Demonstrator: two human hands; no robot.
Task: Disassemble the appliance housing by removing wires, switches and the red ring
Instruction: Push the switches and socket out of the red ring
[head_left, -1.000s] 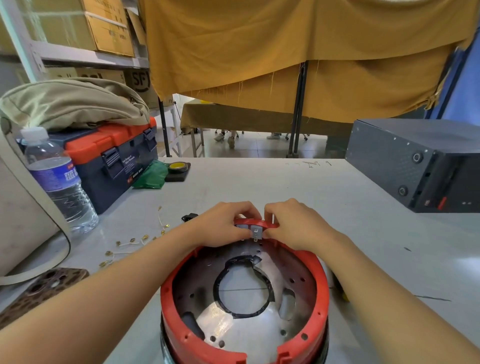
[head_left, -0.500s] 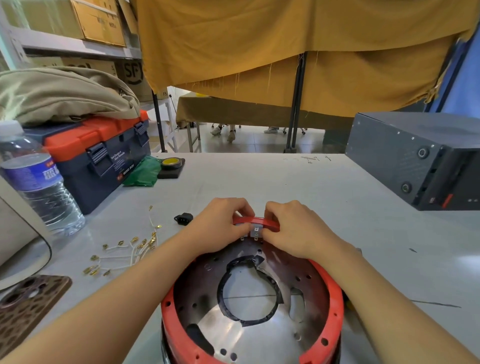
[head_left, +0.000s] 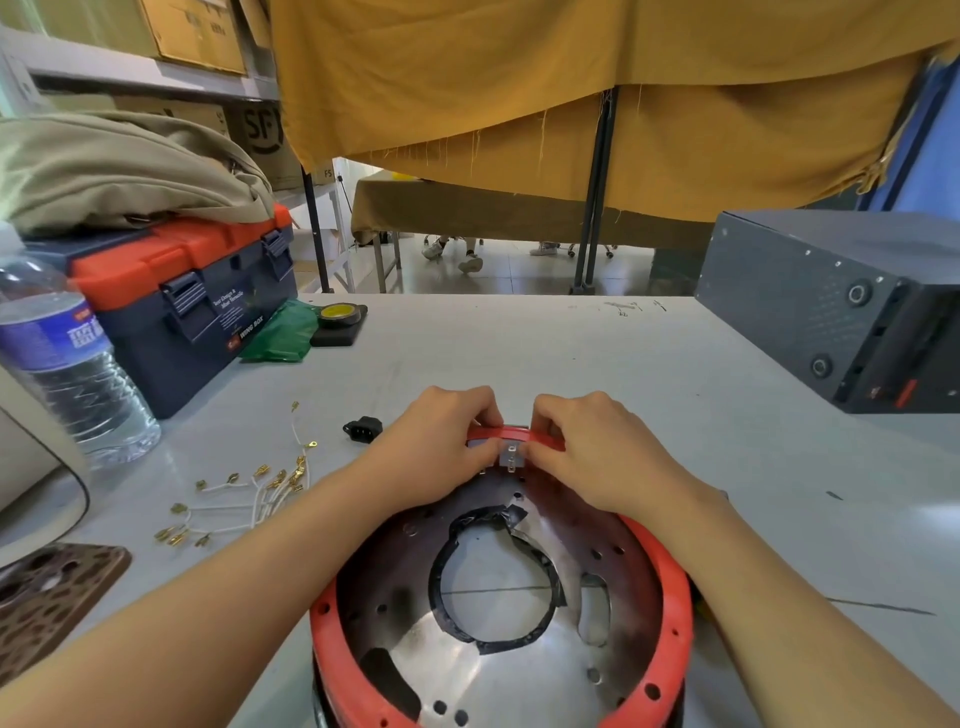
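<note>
Both hands are working the far rim of the housing. The left hand (head_left: 441, 441) has its fingers curled over the top of the red ring (head_left: 670, 613) and pinches it right beside a little grey switch (head_left: 510, 457) with metal tabs, and the right hand (head_left: 597, 452) does the same from the other side, thumb pressed against the switch. So both are gripping, not loose.

The housing (head_left: 498, 649) sits at the near edge of the surface (head_left: 545, 353), open side up, the red ring running round its top and a shiny metal plate with holes and a ragged black-taped cutout inside.

Left of the hands, a small black socket (head_left: 362, 430) lies on the surface, and nearer the left edge is a loose bunch of white wires (head_left: 249, 499) with brass terminals. Farther left stand a water bottle (head_left: 67, 364) and an orange-and-navy toolbox (head_left: 197, 301). A dark metal box (head_left: 841, 306) sits at the far right corner.
</note>
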